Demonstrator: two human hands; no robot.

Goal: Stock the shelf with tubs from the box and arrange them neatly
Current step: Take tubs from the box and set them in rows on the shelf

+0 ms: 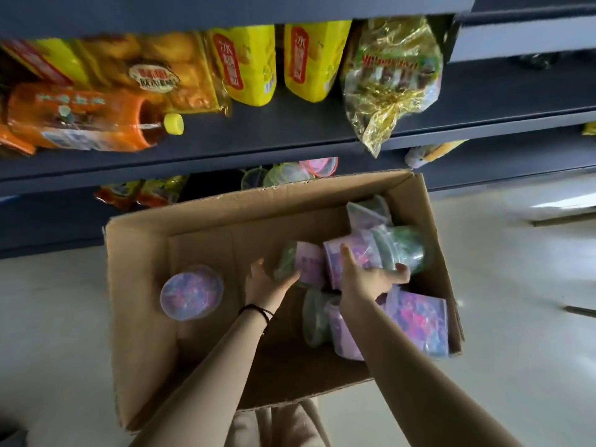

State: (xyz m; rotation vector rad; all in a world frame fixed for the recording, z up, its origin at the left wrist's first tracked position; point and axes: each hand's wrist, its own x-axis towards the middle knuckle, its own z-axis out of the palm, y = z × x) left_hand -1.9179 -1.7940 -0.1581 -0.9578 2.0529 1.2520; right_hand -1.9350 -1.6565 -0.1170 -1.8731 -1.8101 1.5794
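Head cam: tubs [416, 317] lie jumbled in the box [138, 317]. My left hand [267, 282] is open against one. My right hand [367, 280] straddles the next, can't tell if it's gripping. I'd wrap each round its middle before lifting.

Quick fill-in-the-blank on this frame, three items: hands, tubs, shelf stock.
1. The left hand and the right hand both reach into the cardboard ____.
2. The upright tub stands alone on the person's ____ side.
3. The orange bottle has a ____ cap.
Missing: box; left; yellow.
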